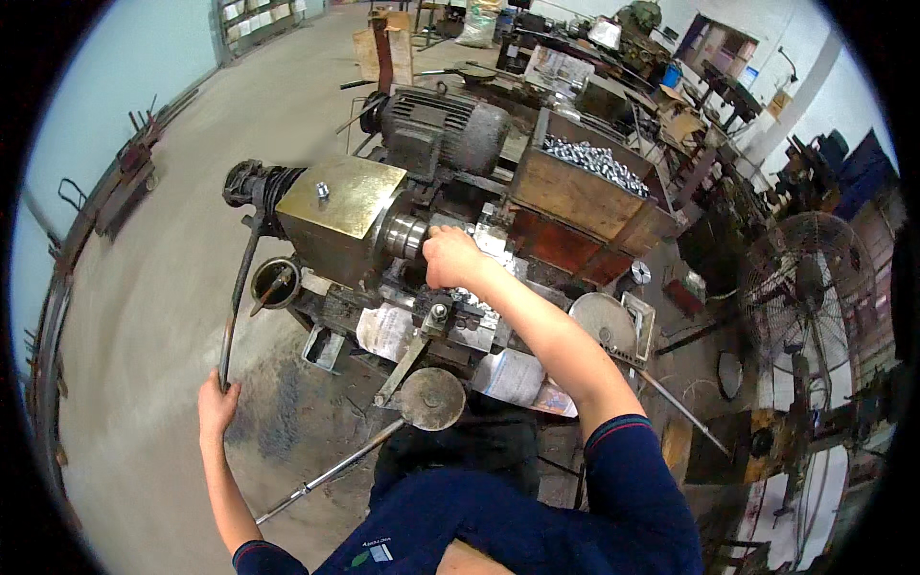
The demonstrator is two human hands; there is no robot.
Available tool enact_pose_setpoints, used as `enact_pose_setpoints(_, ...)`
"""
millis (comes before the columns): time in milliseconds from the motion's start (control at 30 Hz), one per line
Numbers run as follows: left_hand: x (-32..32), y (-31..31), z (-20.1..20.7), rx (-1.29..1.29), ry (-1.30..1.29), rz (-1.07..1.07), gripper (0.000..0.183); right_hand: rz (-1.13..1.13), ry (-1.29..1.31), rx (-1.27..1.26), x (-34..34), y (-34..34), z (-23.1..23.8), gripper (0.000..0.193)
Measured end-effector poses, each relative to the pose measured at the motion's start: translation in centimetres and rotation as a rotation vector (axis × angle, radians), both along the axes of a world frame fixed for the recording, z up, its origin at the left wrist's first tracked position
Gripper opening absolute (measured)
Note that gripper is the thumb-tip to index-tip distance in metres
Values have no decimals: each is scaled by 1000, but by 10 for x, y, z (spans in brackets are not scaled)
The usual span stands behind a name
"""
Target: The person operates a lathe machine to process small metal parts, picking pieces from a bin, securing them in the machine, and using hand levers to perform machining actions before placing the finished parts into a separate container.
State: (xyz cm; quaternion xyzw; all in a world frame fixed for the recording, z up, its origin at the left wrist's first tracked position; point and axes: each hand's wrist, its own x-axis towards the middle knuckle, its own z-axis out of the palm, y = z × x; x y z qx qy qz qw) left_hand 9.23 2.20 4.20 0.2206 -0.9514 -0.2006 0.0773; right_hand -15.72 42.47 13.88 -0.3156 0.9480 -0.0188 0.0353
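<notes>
My left hand [218, 407] is wrapped round the lower end of a long metal lever [241, 292], which runs up to the left end of a small lathe [331, 244]. Fingers bent, my right hand [450, 257] reaches to the front of the lathe's shiny round chuck [404, 236]. What those fingers hold, if anything, is hidden. A small metal piece [322, 191] stands on the brass-coloured top plate [359, 203] of the headstock. Below my right hand is a tool post [438, 312] with a bolt on top.
A wooden box [575, 196] of small shiny metal parts [596, 161] stands right of the lathe. Behind sits a grey electric motor [441, 129]. A round disc [433, 399] and a long rod [331, 471] jut toward me. A large fan [810, 278] stands at right.
</notes>
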Motion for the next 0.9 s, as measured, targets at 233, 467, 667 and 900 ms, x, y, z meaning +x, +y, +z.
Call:
enact_pose_setpoints(233, -4, -5, -7, 59, 4, 43, 28, -146, -141, -339, -14, -9, -22, 32)
enact_pose_setpoints(467, -12, -8, -3, -110, -99, 49, 27, -196, -96, -332, -11, -24, -7, 28)
enact_pose_setpoints(667, -29, -116, 1, -549, -152, 153, 14, -131, -56, -358, 2, -25, -3, 14)
enact_pose_setpoints(900, -70, -148, 1, -420, -216, 180, 23, -98, -7, -377, -2, -10, -6, 18)
